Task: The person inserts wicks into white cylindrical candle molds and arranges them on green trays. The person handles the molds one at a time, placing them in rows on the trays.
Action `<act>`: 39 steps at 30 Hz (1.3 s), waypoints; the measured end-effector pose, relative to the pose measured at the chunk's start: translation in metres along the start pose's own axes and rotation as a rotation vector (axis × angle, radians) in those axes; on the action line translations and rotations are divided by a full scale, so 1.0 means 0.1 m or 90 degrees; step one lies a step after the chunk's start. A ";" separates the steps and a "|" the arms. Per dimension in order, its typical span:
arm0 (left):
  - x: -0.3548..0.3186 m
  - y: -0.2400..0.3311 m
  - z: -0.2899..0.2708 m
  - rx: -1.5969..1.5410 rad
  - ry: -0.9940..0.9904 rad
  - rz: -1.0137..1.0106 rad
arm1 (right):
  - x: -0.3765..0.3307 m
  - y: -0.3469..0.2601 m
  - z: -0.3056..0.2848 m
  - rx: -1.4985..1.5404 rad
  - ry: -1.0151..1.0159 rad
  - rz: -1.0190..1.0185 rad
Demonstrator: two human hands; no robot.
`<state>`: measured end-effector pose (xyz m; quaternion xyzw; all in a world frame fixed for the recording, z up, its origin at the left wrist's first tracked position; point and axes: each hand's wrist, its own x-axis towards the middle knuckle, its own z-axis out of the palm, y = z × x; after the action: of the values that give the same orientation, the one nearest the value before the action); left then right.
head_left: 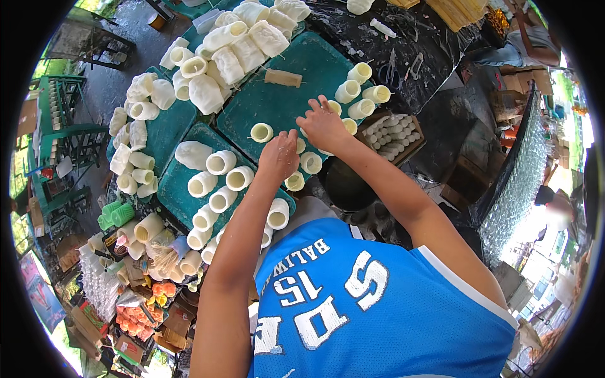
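"What's the left hand doing?"

"The left hand (pixel 279 155) is over the near part of the green tray (pixel 321 57), fingers curled down; I can't tell whether it grips anything. Just beside it, at 11 o'clock, stands a hollow cream cylinder (pixel 261 133)."

"And the right hand?"

"The right hand (pixel 323 123) is at the left hand's 2 o'clock, fingers bent and somewhat apart. It partly hides some cream cylinders beneath; whether it holds one, I can't tell. More cylinders (pixel 361 109) cluster at its 2 o'clock."

"Anything further out?"

"A tan block (pixel 283 77), at the left hand's 12 o'clock."
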<state>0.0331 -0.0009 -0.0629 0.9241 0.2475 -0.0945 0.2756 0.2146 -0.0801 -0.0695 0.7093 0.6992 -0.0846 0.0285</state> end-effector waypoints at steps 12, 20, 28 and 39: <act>-0.29 0.08 -0.60 -0.092 0.163 -0.055 | -0.07 -0.07 -0.28 0.014 -0.080 0.037; -0.10 -0.53 -0.40 -0.159 0.067 -0.234 | -0.24 -0.08 -0.73 0.078 -0.007 0.052; -0.29 -0.76 -0.23 -0.160 0.139 -0.213 | -0.25 -0.11 -0.88 0.141 0.044 0.078; -0.51 -0.67 -0.13 -0.124 0.152 -0.222 | 0.16 -0.30 -1.14 0.155 0.031 0.007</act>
<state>-0.0446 0.0340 -0.0667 0.8409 0.4422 -0.0065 0.3119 0.1938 -0.0456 0.0428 0.7131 0.6805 -0.1514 -0.0746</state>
